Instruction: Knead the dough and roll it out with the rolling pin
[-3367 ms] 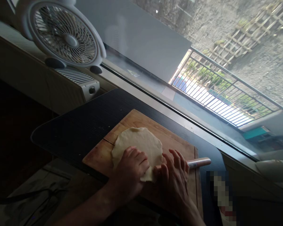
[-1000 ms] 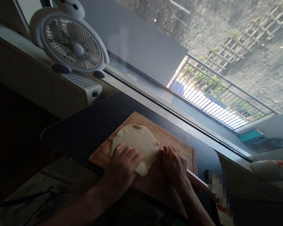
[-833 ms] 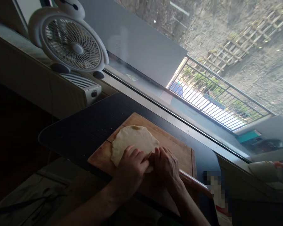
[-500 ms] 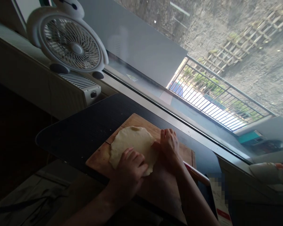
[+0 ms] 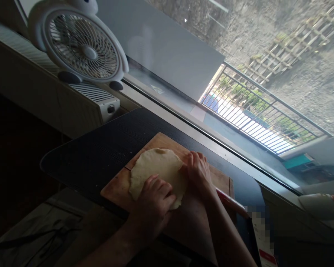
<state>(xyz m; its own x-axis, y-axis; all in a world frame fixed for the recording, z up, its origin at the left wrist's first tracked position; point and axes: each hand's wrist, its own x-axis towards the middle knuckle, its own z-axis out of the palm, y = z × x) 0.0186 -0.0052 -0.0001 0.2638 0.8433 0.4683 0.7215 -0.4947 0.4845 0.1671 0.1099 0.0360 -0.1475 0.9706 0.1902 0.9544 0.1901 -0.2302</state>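
Note:
A flat, roughly round sheet of dough [image 5: 156,163] with an uneven edge lies on a wooden cutting board [image 5: 117,185]. My left hand [image 5: 156,196] rests over the near part of the sheet, its fingers curled in against the dough. At the right edge of the dough is my right hand [image 5: 199,167], fingers together and bent, thumb side touching the rim; its fingertips are partly hidden. A rod with a red part, which looks like a rolling pin [image 5: 231,204], lies beside my right forearm, its far end hidden.
The board sits on a dark table [image 5: 83,152] by a window. A white fan [image 5: 86,52] stands on a radiator [image 5: 108,107] at the back left. At the table's right end lies a package with a red patch [image 5: 267,256], partly blurred out. A railing [image 5: 261,111] shows outside.
My right hand has shifted slightly left, closer against the dough's edge. My left hand stays about where it was. The view has tilted a little.

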